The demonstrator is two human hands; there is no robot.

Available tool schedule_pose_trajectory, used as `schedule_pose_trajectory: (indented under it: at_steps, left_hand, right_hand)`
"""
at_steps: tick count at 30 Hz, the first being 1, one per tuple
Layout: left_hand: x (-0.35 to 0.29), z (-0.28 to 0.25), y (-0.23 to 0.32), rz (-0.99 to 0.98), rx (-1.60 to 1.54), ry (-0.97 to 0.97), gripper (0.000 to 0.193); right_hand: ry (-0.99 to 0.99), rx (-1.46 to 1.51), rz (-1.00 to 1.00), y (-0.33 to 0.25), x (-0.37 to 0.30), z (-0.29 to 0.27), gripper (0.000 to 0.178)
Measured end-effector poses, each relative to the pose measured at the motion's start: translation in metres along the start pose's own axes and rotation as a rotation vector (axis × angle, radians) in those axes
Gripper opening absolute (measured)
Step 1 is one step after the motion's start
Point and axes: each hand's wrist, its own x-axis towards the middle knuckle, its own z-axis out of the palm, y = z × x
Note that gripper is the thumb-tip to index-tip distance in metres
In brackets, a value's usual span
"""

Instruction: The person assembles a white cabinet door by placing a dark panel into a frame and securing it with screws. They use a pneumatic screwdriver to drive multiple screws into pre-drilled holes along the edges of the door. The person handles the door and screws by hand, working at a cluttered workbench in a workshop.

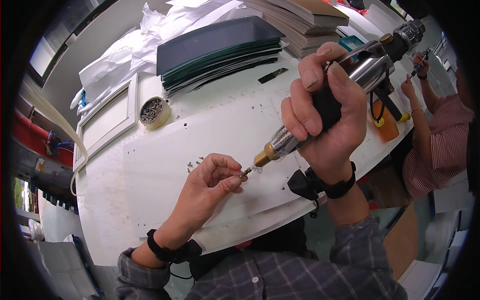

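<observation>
My right hand (pixel 342 120) is wrapped round the black grip of a silver power screwdriver (pixel 364 62), which looks air-driven. The tool slants down to the left, its brass nose (pixel 265 154) ending just short of my left fingers. There my left hand (pixel 207 182) pinches a small screw (pixel 244 173) between thumb and fingertips, against the driver's bit. Both hands are above a large white panel (pixel 160 175) lying on the table. Several loose screws (pixel 191 165) lie on it beside my left hand. Dark holes or screw heads (pixel 185 124) dot the panel.
A round tub (pixel 154 113) of screws stands at the left near a white frame (pixel 112 120). Dark glass-like sheets (pixel 220 47) and brown boards (pixel 310 20) are stacked behind. At the right are an orange container (pixel 384 125) and a co-worker in a striped top (pixel 432 150).
</observation>
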Motion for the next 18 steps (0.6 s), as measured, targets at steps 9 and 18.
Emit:
schedule_pose_trajectory:
  at_steps: [9, 18]
  left_hand:
    - [0.039, 0.038, -0.001, 0.249, 0.559, 0.006, 0.022]
    - [0.04, 0.06, -0.014, 0.19, 0.636, -0.133, 0.023]
  right_hand:
    - [0.015, -0.459, 0.145, -0.016, 0.013, 0.006, 0.025]
    - [0.072, -0.602, 0.288, -0.036, -0.013, 0.012, 0.02]
